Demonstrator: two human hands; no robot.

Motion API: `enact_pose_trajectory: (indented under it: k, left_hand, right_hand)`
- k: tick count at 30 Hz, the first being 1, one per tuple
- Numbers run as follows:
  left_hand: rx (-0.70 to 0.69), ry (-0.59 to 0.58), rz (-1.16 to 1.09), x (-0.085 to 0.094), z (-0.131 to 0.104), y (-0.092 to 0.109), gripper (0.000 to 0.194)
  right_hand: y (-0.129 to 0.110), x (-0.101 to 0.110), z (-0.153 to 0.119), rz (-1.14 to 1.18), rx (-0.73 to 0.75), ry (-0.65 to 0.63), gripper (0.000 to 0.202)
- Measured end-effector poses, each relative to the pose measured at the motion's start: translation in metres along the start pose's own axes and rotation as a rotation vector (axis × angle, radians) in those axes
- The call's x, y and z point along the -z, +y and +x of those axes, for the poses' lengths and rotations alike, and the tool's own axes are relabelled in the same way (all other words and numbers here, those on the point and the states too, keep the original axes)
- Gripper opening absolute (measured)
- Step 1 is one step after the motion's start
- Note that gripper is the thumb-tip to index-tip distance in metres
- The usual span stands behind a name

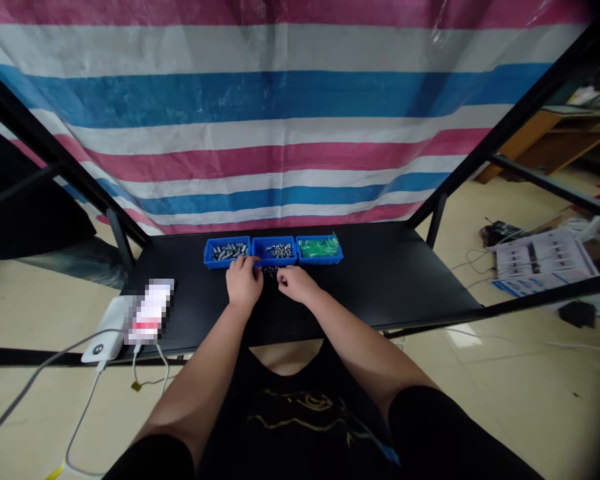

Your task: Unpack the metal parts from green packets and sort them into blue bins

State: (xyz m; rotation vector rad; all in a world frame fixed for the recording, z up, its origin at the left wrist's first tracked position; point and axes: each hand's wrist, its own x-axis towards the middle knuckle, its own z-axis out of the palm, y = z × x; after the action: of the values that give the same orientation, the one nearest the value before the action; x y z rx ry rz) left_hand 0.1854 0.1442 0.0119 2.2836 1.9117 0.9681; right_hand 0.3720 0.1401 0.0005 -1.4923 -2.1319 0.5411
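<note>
While the striped sheet [280, 97] hangs across the far side, all the action is at the middle of the black worktop [380, 287]. Here are the two hands, a small gap between them, and in that gap a little pile of dark parts [271, 272] lies on the worktop, just near of the middle tray [261, 252]. The left hand [244, 281] is bent over at the pile's left, fingers up by the near edges of the left and middle trays; the right hand [297, 284] is on the other side, its fingers curled in toward the pile. Is either one gripping a part? From here I cannot tell!

Three blue trays in a row: the left tray [217, 263] carries grey metal pieces [230, 251], the middle one has small silver pieces [282, 251] toward its right, and the right tray [324, 260] is heaped with green pieces [320, 247]. Over at the worktop's left, a blurred-out phone [153, 310] lies beside a white box [109, 337] with cables.
</note>
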Motion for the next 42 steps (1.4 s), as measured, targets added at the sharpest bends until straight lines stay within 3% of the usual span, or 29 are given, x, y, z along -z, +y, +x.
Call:
enact_pose_trajectory:
  k: [4,6,10,13,17,19,24,28,33,42]
  left_hand:
    - [-0.013,-0.117,-0.008,-0.016,-0.03,-0.022,0.033]
    - [-0.026,-0.143,-0.005,-0.02,-0.034,-0.024,0.04]
    - [-0.023,-0.214,0.045,-0.018,-0.029,-0.019,0.033]
    - [0.04,-0.239,0.119,-0.011,-0.027,-0.02,0.022]
    - [0.144,-0.132,0.197,-0.005,-0.025,-0.029,0.021]
    - [0.12,-0.096,0.185,-0.006,-0.024,-0.031,0.02]
    - [-0.14,-0.18,-0.012,-0.027,-0.022,-0.02,0.034]
    - [-0.139,-0.166,-0.051,-0.04,-0.024,-0.017,0.044]
    - [-0.206,-0.211,-0.133,-0.042,-0.024,-0.018,0.051]
    - [-0.279,-0.208,-0.2,-0.037,-0.034,-0.018,0.057]
  right_hand:
    - [-0.002,0.01,0.012,0.13,0.004,0.35,0.004]
    - [-0.002,0.009,0.012,0.096,-0.036,0.438,0.006]
    - [0.0,-0.005,0.002,-0.059,-0.071,0.267,0.003]
    - [0.002,-0.015,-0.002,-0.138,-0.122,0.181,0.02]
    - [0.001,-0.017,0.001,-0.216,-0.171,0.101,0.026]
    - [-0.001,-0.015,0.003,-0.232,-0.182,0.068,0.026]
    - [-0.003,-0.019,-0.002,-0.227,-0.13,0.106,0.035]
    - [-0.003,-0.035,-0.004,-0.195,-0.033,0.15,0.046]
    - [-0.001,-0.049,-0.001,-0.137,0.021,0.191,0.049]
    - [0.004,-0.048,-0.014,-0.004,0.102,0.185,0.033]
